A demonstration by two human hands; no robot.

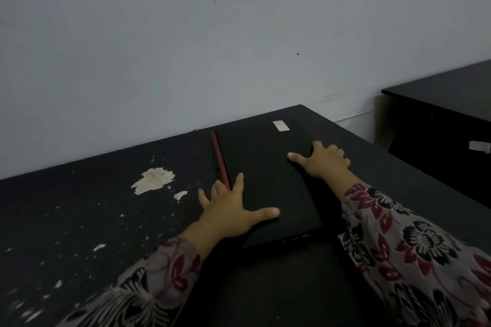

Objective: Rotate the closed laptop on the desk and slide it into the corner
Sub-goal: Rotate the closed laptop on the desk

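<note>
Fingers [240, 180] of the left hand [228, 210] lie spread flat over the near-left edge of the closed laptop [265, 183]; the right hand [322, 160] splays over its right edge, gripping nothing. Laptop lies flat on the desk [79, 220], long axis running away toward the wall [186, 48], red-trimmed edge leftward, near the far corner.

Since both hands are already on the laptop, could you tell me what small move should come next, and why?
Probably push it on toward the wall. Both the left hand and the right hand lie flat on the laptop, whose far end sits near the desk corner, slightly skewed.
</note>
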